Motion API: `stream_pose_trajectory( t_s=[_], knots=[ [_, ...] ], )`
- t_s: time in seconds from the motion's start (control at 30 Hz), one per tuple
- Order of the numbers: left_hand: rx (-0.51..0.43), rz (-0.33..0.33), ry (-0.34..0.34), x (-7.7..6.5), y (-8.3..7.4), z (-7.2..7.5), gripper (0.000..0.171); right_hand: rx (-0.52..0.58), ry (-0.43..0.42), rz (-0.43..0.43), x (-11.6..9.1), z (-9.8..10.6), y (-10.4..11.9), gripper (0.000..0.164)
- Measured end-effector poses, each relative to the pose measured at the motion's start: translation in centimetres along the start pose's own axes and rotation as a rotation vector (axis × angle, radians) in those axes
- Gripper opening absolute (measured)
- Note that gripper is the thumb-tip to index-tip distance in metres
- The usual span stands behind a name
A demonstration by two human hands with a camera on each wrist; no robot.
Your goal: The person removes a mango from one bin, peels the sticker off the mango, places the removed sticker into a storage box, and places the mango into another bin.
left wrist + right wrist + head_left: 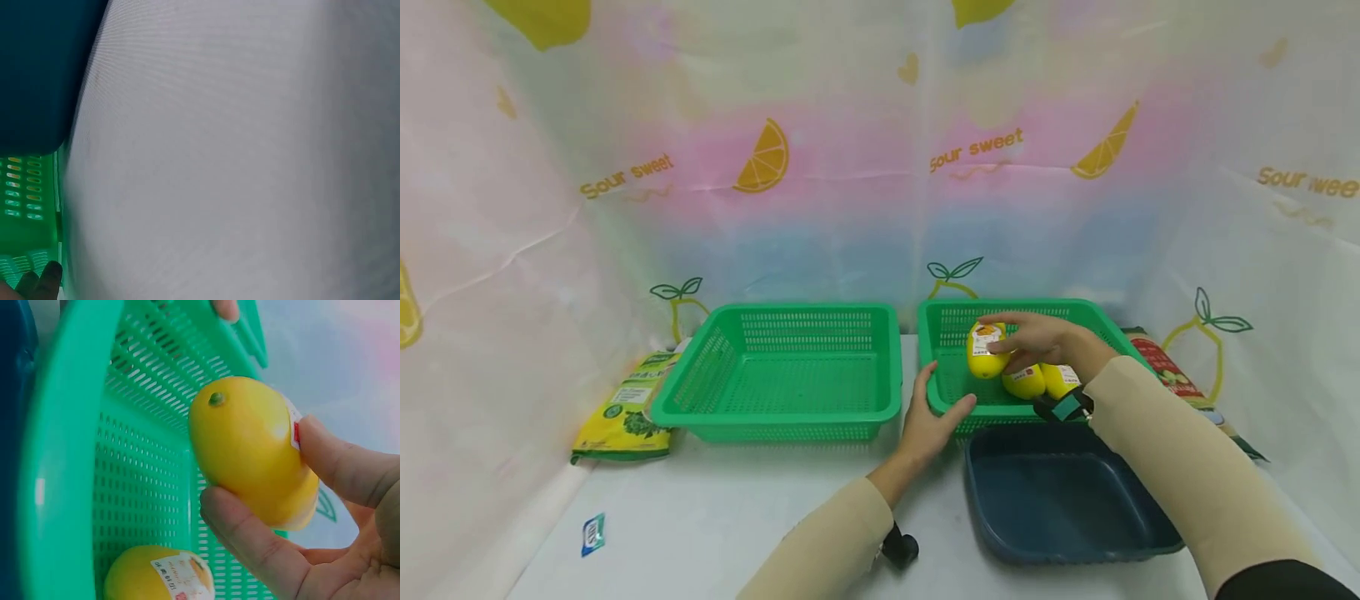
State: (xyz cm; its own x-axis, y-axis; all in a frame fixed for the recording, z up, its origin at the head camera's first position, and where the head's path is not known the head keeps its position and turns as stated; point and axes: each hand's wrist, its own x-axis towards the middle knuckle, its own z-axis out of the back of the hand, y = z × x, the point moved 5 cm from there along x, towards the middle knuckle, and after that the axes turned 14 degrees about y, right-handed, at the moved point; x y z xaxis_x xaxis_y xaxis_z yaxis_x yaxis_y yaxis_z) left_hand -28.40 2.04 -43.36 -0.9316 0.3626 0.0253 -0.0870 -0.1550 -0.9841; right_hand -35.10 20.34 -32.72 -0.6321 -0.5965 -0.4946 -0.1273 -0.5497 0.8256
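My right hand [1037, 337] pinches a yellow lemon [986, 350] with a white label between thumb and fingers. In the right wrist view this lemon [250, 450] is held above the inside of the right green basket [75, 444], its stem end showing. Two more labelled lemons lie in that basket; one lemon [1024, 382] sits beside another lemon [1062, 379], below my right hand. My left hand [927, 423] rests at the basket's near left corner, thumb and fingers spread along the rim. Only its fingertips [49, 278] show in the left wrist view.
A second green basket [775, 423] stands to the left with nothing in it. A dark blue basin [1075, 492] is in front of the right basket. A yellow packet [625, 408], a red packet [1168, 367] and a small blue-white sachet [592, 534] lie around on the white table.
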Motion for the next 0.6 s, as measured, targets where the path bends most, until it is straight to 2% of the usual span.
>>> stream_pose_trajectory(
  t_s=[0.23,0.4,0.53,0.6],
  knots=[
    [0.013,0.014,0.004,0.0,-0.1,0.1,0.088,0.029,0.007,0.008,-1.8,-0.8,0.8,0.071],
    [-0.016,0.020,0.018,-0.3,0.0,0.1,0.092,0.051,0.010,0.026,-2.7,-1.7,1.6,0.071],
    [-0.085,0.021,0.061,-1.3,-0.2,0.0,0.089,0.086,0.008,0.056,-3.7,-2.9,2.3,0.070],
    [-0.127,0.060,0.102,-2.3,-0.2,0.0,0.085,0.112,0.017,0.070,-4.0,-3.6,2.6,0.071]
  ],
)
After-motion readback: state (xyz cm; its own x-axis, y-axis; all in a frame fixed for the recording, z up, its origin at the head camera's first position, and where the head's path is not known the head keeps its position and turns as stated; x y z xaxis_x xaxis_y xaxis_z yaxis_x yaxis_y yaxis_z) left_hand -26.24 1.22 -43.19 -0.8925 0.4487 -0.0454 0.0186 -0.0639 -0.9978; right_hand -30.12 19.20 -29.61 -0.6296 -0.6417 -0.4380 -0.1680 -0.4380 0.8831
